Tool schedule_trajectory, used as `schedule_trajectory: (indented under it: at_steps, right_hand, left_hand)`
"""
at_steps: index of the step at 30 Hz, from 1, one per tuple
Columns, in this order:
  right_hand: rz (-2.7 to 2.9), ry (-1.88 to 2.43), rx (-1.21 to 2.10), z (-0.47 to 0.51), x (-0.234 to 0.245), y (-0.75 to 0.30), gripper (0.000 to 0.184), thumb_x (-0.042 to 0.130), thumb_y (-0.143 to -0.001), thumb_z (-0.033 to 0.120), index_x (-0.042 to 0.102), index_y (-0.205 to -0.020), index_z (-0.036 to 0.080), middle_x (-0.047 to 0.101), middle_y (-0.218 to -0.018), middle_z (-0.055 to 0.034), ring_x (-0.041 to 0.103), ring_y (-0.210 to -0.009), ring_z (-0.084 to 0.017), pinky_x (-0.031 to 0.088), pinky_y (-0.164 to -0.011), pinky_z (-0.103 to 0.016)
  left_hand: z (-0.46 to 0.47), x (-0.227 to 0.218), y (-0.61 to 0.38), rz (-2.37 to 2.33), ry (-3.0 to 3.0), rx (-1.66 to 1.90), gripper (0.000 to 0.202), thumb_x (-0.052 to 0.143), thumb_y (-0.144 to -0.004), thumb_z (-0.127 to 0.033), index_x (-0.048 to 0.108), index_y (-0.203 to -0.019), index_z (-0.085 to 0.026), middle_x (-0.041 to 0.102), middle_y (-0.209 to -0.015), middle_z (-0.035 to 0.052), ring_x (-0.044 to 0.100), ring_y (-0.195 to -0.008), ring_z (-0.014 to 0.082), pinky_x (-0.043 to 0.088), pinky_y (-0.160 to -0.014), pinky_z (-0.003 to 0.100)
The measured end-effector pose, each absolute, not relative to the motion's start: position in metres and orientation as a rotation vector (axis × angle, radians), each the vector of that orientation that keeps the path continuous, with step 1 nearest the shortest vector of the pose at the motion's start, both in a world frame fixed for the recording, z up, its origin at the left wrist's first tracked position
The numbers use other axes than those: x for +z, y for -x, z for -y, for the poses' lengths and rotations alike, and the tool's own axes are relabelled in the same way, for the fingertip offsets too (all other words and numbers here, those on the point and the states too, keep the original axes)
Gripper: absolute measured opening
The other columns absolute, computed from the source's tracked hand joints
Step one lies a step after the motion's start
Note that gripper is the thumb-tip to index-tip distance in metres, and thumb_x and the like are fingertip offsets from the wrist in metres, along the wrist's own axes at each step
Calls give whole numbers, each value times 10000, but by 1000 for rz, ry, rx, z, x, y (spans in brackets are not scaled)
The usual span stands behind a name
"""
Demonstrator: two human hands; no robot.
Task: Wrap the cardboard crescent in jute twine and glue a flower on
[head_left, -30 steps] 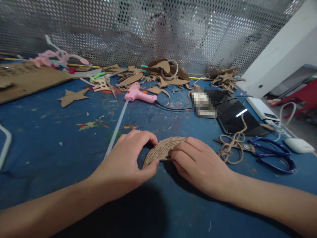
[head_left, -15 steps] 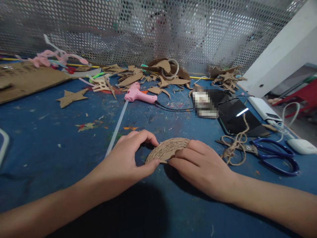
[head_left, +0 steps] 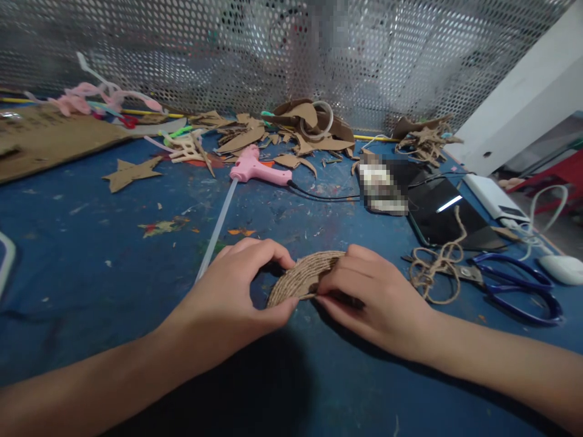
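Between my hands is a curved cardboard piece (head_left: 311,284) with rows of brown jute twine (head_left: 303,272) laid along its arc. My left hand (head_left: 241,291) grips its left end, thumb at the near edge and fingers at the far side. My right hand (head_left: 373,297) is closed at the other end, fingertips pinching at the near inner edge; its palm hides that end of the piece. Just beyond my left hand lies a pink glue gun (head_left: 259,171) with a long clear glue stick (head_left: 218,227) sticking out of its back.
To the right, blue-handled scissors (head_left: 523,276) lie beside a loose tangle of twine (head_left: 439,264). A dark tablet (head_left: 449,212), a white power bank (head_left: 494,197) and a white case (head_left: 562,268) are farther right. Cardboard scraps (head_left: 243,139) and a cardboard star (head_left: 130,175) lie toward the perforated metal panel (head_left: 191,54).
My right fingers have shifted slightly and bent more at the inner edge of the piece. My left hand keeps its hold. The whole view has moved a little.
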State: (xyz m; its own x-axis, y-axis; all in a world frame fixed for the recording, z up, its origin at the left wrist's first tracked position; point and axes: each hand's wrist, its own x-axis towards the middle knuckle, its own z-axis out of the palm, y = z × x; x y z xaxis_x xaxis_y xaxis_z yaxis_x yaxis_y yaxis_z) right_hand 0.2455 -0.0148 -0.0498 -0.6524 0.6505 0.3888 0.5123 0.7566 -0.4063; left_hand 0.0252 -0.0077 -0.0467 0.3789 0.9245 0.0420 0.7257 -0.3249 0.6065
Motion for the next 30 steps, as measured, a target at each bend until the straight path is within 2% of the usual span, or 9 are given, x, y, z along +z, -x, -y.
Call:
schedule_trajectory:
  at_steps: [4,13,24,30]
  right_hand:
    - [2441,944,414,11,-46,-243,74,569,-857,154,611,-796,156,614,-704,-9,462,-669,-139,345,-656,-284]
    - [2229,1135,702,5,-39,-237,140,609,-728,55,590,-695,190,594,-636,45,516,-612,-94,390,-629,-222]
    - [2252,1292,684,-1,-36,-229,136,627,-680,61,603,-644,189,586,-625,37,503,-627,-113,369,-602,-241]
    - [2231,1351,726,-6,-33,-228,104,650,-669,103,599,-644,190,555,-667,29,491,-622,-109,352,-554,-240]
  left_hand:
    - [7,-47,-26,-1422,-2174,523,287,667,-664,-333,584,-934,-278,627,-986,-10,570,-934,239,445,-825,398]
    - [8,-48,-28,-1388,-2183,593,229,633,-703,-319,581,-919,-264,633,-943,-1,573,-873,226,443,-777,378]
    - [10,-50,-30,-1398,-2221,624,222,620,-689,-233,568,-903,-266,622,-913,-31,566,-859,208,417,-770,354]
    - [10,-50,-29,-1385,-2273,624,206,640,-705,-261,573,-900,-261,641,-900,-25,578,-847,209,422,-759,346]
